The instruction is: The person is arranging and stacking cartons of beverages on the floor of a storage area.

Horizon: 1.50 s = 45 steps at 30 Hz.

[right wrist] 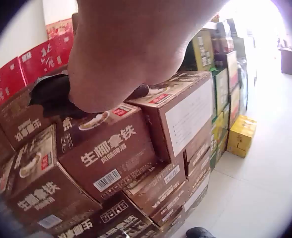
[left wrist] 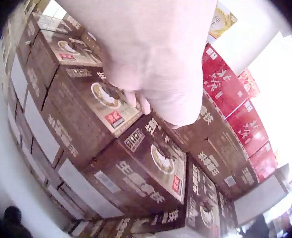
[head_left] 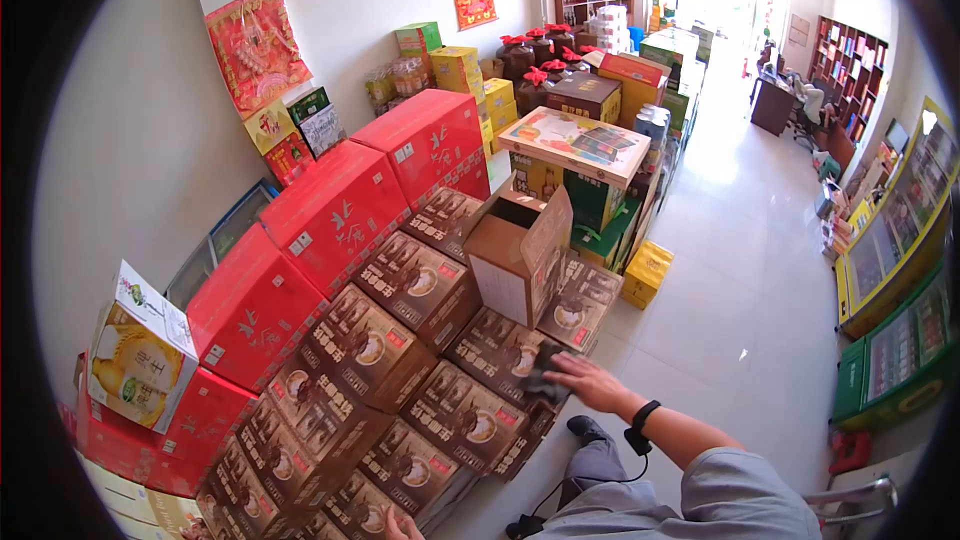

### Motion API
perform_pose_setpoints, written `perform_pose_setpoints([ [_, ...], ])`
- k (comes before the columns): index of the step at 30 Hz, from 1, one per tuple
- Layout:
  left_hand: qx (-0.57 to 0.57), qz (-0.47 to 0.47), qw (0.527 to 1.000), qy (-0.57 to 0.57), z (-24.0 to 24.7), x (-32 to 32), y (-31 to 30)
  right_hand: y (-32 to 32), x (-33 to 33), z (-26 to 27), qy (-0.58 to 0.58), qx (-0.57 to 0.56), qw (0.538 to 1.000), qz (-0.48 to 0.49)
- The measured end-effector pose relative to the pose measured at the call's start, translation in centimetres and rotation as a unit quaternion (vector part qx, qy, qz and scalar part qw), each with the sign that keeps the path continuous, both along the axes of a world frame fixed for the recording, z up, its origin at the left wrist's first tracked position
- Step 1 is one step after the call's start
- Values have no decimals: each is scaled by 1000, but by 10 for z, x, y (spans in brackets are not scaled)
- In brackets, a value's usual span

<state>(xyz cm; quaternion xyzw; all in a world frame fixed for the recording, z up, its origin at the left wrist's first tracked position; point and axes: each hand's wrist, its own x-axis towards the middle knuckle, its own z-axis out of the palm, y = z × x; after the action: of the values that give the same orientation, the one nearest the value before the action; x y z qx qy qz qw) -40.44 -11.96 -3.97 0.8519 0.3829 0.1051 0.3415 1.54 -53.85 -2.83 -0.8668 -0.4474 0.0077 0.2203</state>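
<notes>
My right hand [head_left: 592,383] holds a bunched dark cloth [head_left: 541,376] against the top of a brown carton [head_left: 490,345] near the aisle-side edge of the stack. In the right wrist view the dark cloth [right wrist: 52,96] sticks out past the hand, whose fingers are mostly hidden. My left hand [head_left: 402,526] shows only in part at the bottom of the head view, at the top of another brown carton [head_left: 362,506]. The left wrist view shows this hand [left wrist: 153,64] with its fingertips resting by the carton tops, holding nothing.
An opened carton [head_left: 510,270] with raised flaps stands on the stack. Large red boxes [head_left: 335,202] line the wall side, with a white-and-gold box [head_left: 143,360] at the near end. A yellow box [head_left: 648,275] sits on the floor. Glass-fronted coolers [head_left: 900,340] flank the aisle.
</notes>
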Motion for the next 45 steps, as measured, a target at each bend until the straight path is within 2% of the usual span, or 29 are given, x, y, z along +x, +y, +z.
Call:
perform_pose_setpoints([
  [1, -37, 7, 999, 8, 2, 14, -16, 3, 15, -7, 1, -39, 998, 44],
  [2, 103, -27, 994, 2, -14, 22, -27, 1, 33, -14, 1, -55, 996, 73],
  [5, 54, 21, 998, 17, -25, 64, -73, -14, 101, -43, -4, -76, 990, 121],
  [6, 66, 18, 997, -44, -60, 69, -79, -22, 123, -48, 13, -96, 986, 135],
  [8, -57, 74, 993, -73, -67, 114, -116, -39, 168, -67, 18, -60, 981, 184],
  [9, -116, 100, 985, -84, -53, 136, -134, -48, 179, -75, 24, -39, 978, 203],
  [10, -86, 80, 992, -41, -30, 164, -156, -56, 190, -71, 38, -41, 977, 203],
  [12, -27, 37, 999, 26, 17, 223, -196, -80, 215, -70, 55, -43, 985, 159],
  [13, -32, 29, 999, 26, 19, 238, -201, -92, 231, -66, 59, -42, 988, 138],
  [15, -40, 11, 999, 27, 21, 260, -206, -124, 267, -68, 50, -5, 999, 6],
  [17, -54, 3, 997, 51, 28, 282, -211, -157, 301, -64, -19, -16, 992, -120],
  [18, -59, -2, 996, 61, 31, 290, -211, -172, 315, -70, 25, -35, 977, -208],
  [19, -47, -31, 995, 87, 26, 293, -209, -190, 338, -102, 101, -46, 943, -314],
  [20, -34, -60, 991, 112, 19, 294, -206, -206, 352, -137, 84, -43, 910, -403],
  [21, -20, -88, 986, 137, 14, 297, -201, -212, 359, -134, 91, -3, 898, -430],
  [22, -86, -68, 970, 218, 17, 303, -199, -208, 365, -124, 88, 30, 902, -422],
  [25, -113, -51, 949, 289, 18, 312, -208, -184, 374, -105, 111, 148, 921, -343],
  [27, -82, -55, 950, 296, -3, 305, -207, -150, 384, -88, 129, 203, 934, -263],
  [29, -77, -55, 952, 290, -4, 306, -213, -112, 388, -52, 125, 192, 958, -174],
  [32, -97, -55, 952, 284, -5, 303, -210, -63, 397, -34, 73, 123, 988, -49],
  [35, -109, -52, 955, 271, -10, 304, -211, -25, 406, -64, 119, 20, 991, -56],
  [36, -125, -52, 952, 274, -13, 304, -212, -22, 405, -71, 129, 18, 990, -56],
  [39, -123, -66, 948, 285, -17, 302, -211, -38, 402, -87, 64, -24, 997, -44],
  [42, -123, -69, 950, 278, -25, 295, -212, -90, 392, -96, 203, 124, 961, -139],
  [43, -127, -68, 952, 270, -30, 294, -210, -110, 390, -95, 316, 141, 921, -179],
  [44, -99, -72, 959, 254, -34, 292, -211, -135, 390, -108, 372, 95, 896, -224],
  [45, -72, -74, 966, 237, -38, 290, -212, -167, 386, -124, 382, 48, 890, -245],
])
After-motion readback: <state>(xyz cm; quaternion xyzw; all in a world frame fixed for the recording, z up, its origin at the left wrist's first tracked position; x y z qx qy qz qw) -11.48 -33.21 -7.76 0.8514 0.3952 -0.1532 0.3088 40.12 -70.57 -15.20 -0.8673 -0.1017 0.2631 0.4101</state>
